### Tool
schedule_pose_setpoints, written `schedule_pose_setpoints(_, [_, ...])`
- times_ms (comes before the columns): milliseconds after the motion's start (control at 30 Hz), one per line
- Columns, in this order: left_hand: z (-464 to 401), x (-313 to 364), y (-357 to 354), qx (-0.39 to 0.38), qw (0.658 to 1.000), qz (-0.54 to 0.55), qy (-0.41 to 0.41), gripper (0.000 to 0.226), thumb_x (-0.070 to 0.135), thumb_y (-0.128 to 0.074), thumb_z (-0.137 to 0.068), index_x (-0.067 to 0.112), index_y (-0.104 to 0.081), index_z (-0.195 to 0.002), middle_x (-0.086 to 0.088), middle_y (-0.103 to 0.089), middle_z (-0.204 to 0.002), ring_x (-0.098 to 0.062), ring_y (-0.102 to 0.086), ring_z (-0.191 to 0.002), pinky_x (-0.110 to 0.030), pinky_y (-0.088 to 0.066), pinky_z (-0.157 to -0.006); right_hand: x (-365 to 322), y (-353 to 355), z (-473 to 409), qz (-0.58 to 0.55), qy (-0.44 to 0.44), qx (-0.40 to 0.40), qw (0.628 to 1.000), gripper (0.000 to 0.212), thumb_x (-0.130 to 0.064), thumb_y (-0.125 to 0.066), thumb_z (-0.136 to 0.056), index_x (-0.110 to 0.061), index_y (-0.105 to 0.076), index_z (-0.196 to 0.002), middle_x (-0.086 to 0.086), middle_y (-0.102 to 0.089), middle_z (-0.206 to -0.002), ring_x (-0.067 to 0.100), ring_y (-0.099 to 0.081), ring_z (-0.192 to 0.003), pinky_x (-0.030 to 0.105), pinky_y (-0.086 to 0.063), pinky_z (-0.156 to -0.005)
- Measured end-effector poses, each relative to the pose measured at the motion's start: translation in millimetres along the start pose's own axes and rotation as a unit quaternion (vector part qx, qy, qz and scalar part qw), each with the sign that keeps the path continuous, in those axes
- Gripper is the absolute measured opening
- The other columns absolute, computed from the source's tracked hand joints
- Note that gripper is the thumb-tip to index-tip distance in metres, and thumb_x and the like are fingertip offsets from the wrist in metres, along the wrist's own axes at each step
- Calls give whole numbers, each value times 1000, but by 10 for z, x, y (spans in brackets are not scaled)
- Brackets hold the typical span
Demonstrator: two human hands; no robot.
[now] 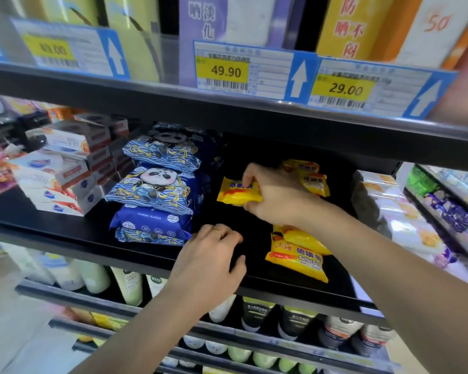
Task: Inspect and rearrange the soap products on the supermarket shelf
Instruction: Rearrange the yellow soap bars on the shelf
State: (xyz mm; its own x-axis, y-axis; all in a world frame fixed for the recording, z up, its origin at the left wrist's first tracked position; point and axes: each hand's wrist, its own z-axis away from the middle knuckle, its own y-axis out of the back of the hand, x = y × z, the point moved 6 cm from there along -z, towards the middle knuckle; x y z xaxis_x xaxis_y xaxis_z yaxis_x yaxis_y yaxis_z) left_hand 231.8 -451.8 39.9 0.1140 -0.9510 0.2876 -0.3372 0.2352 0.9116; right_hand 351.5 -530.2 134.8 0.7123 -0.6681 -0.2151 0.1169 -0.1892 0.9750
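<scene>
Right hand (pixel 276 195) pinching one yellow sulfur soap packet (pixel 238 193), held above black shelf (pixel 65 233) mid-bay. Left hand (pixel 214 255) flat on shelf front, fingers loosely bent, holding nothing. Two more yellow packets at back (pixel 312 179), two stacked in front (pixel 297 255). Four blue panda packs (pixel 157 190) stacked left.

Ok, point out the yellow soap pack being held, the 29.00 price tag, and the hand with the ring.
Held yellow soap pack (pixel 237 192): head view, on the wrapper's printed front, left of the right hand (pixel 274 197) gripping it.
29.00 price tag (pixel 345 89): head view, on its yellow price panel.
Left hand (pixel 214 255): head view, on its back, below the ring.
</scene>
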Motion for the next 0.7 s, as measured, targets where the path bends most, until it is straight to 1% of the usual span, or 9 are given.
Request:
schedule_pose_setpoints(67, [-15, -45, -82, 2, 1000, -2, -2, 43, 51, -41, -89, 29, -65, -116, 10, -61, -115, -17, -56, -106, -37, -53, -87, 6, -134, -188, -1, -21, -21, 1000, 36, -30, -69, -92, -36, -47, -119, -7, -49, -107, 23, -52, -104, 35, -43, -80])
schedule_pose_setpoints(167, [-10, -36, -134, 9, 1000, -24, -14, 37, 46, -41, -90, 27, -62, -114, 6, -59, -116, -20, -54, -105, -37, -51, -86, 31, -296, -402, 13, -35, -28, 999, 34, -22, -67, -92, -34, -49, -118, -3, -54, -115, 22, -56, -101, 32, -45, -73])
schedule_pose_setpoints(300, [-17, -34, -163, 21, 999, -35, -34, 35, 43, -40, -91, 25, -61, -114, 3, -59, -118, -21, -54, -105, -36, -51, -87, 69, -446, -544, 6, -62, -39, 997, 31, -21, -66, -91, -35, -50, -114, -6, -48, -104, 19, -53, -95, 30, -42, -69])
schedule_pose_setpoints(367, [-21, -43, -168, 20, 999, -35, -35, 35, 42, -40, -91, 25, -61, -114, 3, -59, -119, -21, -54, -106, -36, -51, -87, 83, -528, -571, 5, -63, -51, 997, 33, -21, -67, -90, -34, -51, -117, -5, -48, -106, 19, -52, -97, 29, -41, -71])
schedule_pose_setpoints(467, [-25, -51, -189, 12, 999, -36, -33, 35, 42, -40, -91, 26, -60, -115, 3, -58, -119, -21, -54, -106, -37, -51, -87, 96, -577, -577, 1, -62, -59, 996, 38, -21, -67, -90, -33, -51, -122, -2, -53, -116, 20, -51, -101, 30, -41, -77])
schedule_pose_setpoints(533, [-24, -60, -196, 17, 999, -36, -34, 34, 41, -41, -91, 25, -61, -114, 3, -58, -118, -22, -54, -105, -37, -51, -86, 98, -574, -570, -3, -54, -62, 997, 40, -26, -70, -88, -34, -51, -123, -3, -52, -122, 22, -53, -111, 30, -41, -82])
schedule_pose_setpoints(567, [-21, -61, -196, 21, 999, -37, -35, 34, 41, -42, -91, 25, -61, -114, 3, -59, -118, -22, -54, -105, -37, -52, -85, 103, -558, -555, -4, -45, -59, 997, 41, -30, -71, -88, -35, -52, -124, -4, -51, -127, 23, -52, -117, 31, -42, -87])
schedule_pose_setpoints(633, [-17, -52, -194, 28, 998, -38, -36, 33, 40, -43, -91, 25, -62, -113, 3, -59, -116, -22, -55, -103, -37, -52, -83, 119, -472, -465, -13, -29, -39, 999, 37, -33, -70, -90, -36, -54, -123, -5, -48, -135, 22, -47, -126, 35, -44, -96])
schedule_pose_setpoints(700, [-18, -43, -197, 30, 998, -37, -35, 32, 40, -43, -91, 25, -62, -112, 4, -60, -115, -21, -56, -102, -36, -53, -81, 189, -335, -321, -25, -16, 11, 1000, 28, -32, -66, -93, -35, -57, -120, -7, -50, -130, 21, -49, -123, 36, -47, -95])
